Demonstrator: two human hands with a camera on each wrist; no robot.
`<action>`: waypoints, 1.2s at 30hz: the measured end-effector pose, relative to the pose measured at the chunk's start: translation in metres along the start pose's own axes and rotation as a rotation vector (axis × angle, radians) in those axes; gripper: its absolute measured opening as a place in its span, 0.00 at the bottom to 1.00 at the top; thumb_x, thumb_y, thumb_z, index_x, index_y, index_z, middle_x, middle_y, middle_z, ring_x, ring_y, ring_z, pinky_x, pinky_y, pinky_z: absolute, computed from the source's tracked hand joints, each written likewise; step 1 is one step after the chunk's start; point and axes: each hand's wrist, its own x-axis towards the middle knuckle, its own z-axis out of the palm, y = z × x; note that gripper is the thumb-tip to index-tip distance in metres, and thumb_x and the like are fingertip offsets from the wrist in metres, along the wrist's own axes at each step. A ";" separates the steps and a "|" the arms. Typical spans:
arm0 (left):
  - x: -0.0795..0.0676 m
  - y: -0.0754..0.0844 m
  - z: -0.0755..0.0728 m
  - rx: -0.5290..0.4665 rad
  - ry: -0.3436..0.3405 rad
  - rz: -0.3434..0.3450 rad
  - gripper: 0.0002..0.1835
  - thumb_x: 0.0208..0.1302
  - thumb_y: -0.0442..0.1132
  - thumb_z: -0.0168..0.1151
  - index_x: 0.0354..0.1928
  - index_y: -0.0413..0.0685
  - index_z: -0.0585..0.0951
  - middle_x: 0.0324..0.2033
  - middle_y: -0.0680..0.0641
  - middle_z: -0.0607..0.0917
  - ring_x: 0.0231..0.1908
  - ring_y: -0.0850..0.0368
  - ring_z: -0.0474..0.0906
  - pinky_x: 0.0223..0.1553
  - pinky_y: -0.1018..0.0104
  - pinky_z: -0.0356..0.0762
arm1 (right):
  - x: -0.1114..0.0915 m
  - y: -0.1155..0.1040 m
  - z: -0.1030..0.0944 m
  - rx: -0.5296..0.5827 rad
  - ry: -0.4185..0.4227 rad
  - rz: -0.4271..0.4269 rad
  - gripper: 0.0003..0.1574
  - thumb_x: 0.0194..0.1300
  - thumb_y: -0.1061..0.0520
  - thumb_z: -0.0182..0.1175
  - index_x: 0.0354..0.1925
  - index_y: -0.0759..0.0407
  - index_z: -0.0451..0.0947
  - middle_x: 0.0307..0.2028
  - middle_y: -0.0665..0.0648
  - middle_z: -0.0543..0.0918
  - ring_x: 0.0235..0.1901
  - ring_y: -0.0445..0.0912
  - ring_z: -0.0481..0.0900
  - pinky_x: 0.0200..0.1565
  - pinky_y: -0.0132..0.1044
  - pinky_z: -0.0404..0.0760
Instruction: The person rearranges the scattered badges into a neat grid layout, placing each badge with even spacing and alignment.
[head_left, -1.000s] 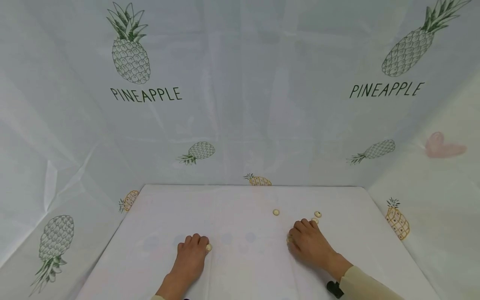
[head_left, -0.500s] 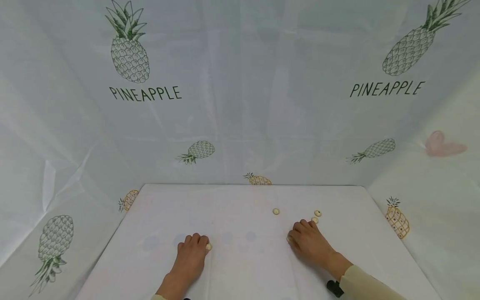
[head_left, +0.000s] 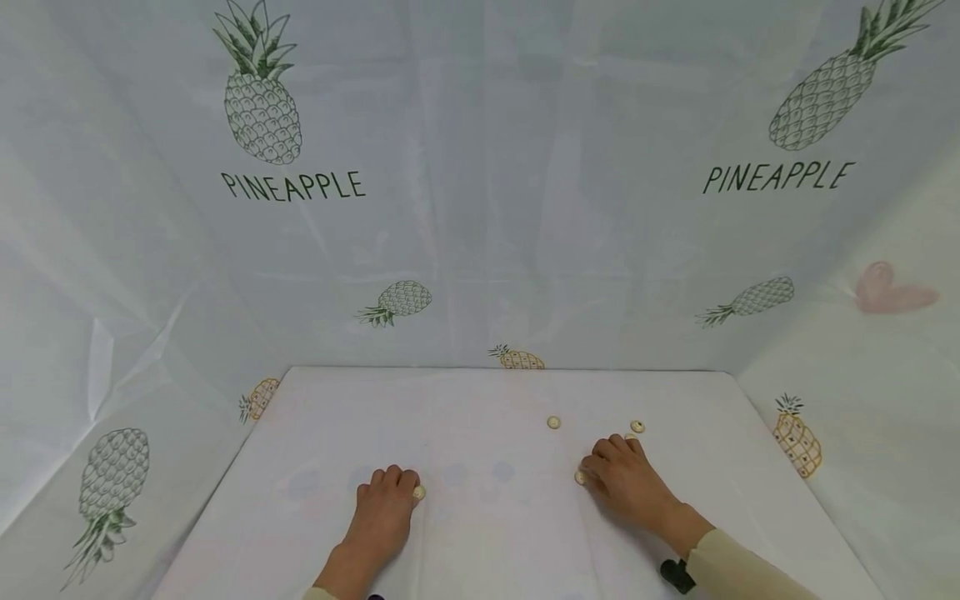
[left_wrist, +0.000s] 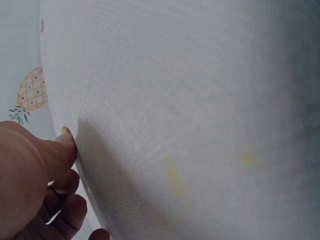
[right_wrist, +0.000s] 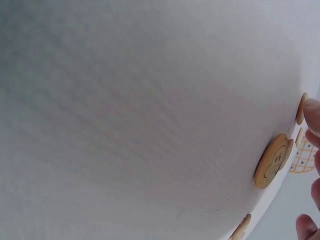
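Since a moment ago my right hand [head_left: 628, 487] has slid slightly right, uncovering a round wooden button [head_left: 580, 477] at its thumb. Nearest, my left hand [head_left: 384, 512] lies flat, fingers relaxed, another button [head_left: 418, 492] touching its thumb. Farther off, two more buttons [head_left: 553, 422] sit on the white table [head_left: 465, 533].
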 end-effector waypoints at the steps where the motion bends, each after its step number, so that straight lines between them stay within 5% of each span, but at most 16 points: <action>1: 0.000 0.000 0.000 -0.003 -0.001 0.002 0.12 0.69 0.42 0.70 0.49 0.46 0.81 0.40 0.49 0.78 0.39 0.53 0.69 0.43 0.48 0.74 | 0.000 0.000 0.000 -0.002 -0.002 -0.002 0.14 0.56 0.53 0.82 0.39 0.48 0.87 0.38 0.45 0.78 0.40 0.42 0.68 0.46 0.44 0.67; 23: -0.001 -0.002 0.000 -0.013 -0.016 0.000 0.10 0.70 0.42 0.69 0.48 0.49 0.80 0.39 0.49 0.77 0.39 0.53 0.68 0.43 0.49 0.73 | 0.007 -0.002 -0.002 0.057 -0.081 0.016 0.11 0.55 0.51 0.82 0.35 0.48 0.89 0.35 0.43 0.77 0.37 0.40 0.66 0.44 0.42 0.64; 30: -0.002 -0.001 0.001 -0.001 -0.010 0.014 0.11 0.70 0.42 0.69 0.49 0.48 0.80 0.41 0.49 0.78 0.39 0.53 0.69 0.42 0.49 0.73 | 0.013 0.000 -0.001 -0.069 0.007 -0.144 0.16 0.49 0.51 0.79 0.33 0.51 0.81 0.37 0.46 0.75 0.40 0.45 0.68 0.46 0.46 0.69; 36: -0.002 0.000 0.001 0.004 0.007 0.022 0.11 0.70 0.42 0.70 0.48 0.49 0.80 0.40 0.49 0.78 0.38 0.54 0.68 0.41 0.50 0.73 | 0.020 0.004 -0.001 -0.132 0.073 -0.222 0.18 0.54 0.47 0.75 0.36 0.54 0.78 0.37 0.50 0.77 0.39 0.48 0.71 0.48 0.49 0.73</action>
